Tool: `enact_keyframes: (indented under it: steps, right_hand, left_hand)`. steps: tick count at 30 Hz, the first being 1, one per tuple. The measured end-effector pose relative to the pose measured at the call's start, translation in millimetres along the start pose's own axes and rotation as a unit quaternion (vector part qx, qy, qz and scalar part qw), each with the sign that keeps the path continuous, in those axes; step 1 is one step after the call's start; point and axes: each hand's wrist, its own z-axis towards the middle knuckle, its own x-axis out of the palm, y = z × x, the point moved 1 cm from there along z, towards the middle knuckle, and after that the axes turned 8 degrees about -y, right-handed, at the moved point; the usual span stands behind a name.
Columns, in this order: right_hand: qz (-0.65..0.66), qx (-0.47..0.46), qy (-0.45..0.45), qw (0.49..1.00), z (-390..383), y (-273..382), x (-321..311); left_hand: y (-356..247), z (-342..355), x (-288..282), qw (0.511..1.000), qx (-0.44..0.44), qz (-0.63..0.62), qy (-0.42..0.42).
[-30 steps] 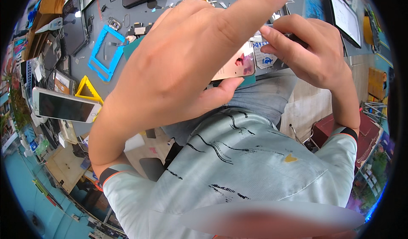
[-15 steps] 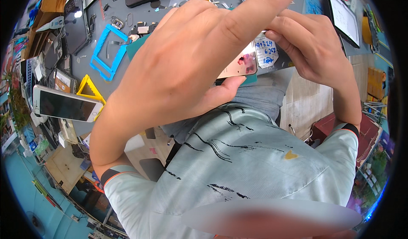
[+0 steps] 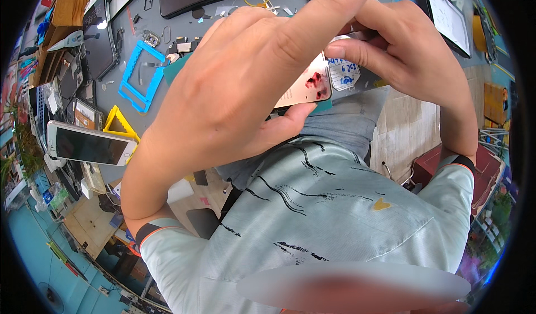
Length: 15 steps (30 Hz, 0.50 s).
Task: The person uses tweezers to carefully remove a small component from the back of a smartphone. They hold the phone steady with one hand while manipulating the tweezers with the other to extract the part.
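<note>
Near the table's (image 3: 181,28) front edge: lit phone (image 3: 312,82)

Probably light, stiff, slick and fragile, it is best held by its rims. The left hand (image 3: 229,85), half curled, grips it; the right hand (image 3: 410,51) bends its fingers beside it, any hold unclear.

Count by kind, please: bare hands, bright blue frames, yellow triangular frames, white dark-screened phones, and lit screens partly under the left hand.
Bare hands: 2 (left hand, right hand)
Bright blue frames: 1
Yellow frames: 1
White phones: 1
Lit screens partly under left hand: 1
Total: 6
</note>
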Motion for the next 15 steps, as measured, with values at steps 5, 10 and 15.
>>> enact_keyframes:
  steps: [5, 10, 15]
  right_hand:
    - [-0.001, -0.034, -0.001, 0.999, -2.5, -9.5, 1.8]
    - [-0.005, 0.000, 0.001, 1.000, -3.5, -7.5, 1.6]
    - [-0.084, -0.101, -0.062, 0.989, -2.3, 0.7, -0.3]
  left_hand:
    - [9.9, -9.6, 9.5, 0.999, 0.001, -0.023, -0.024]
    - [19.1, -19.3, 19.4, 0.999, 0.002, -0.036, -0.038]
    - [19.7, -18.6, 20.7, 0.999, 0.006, -0.035, -0.041]
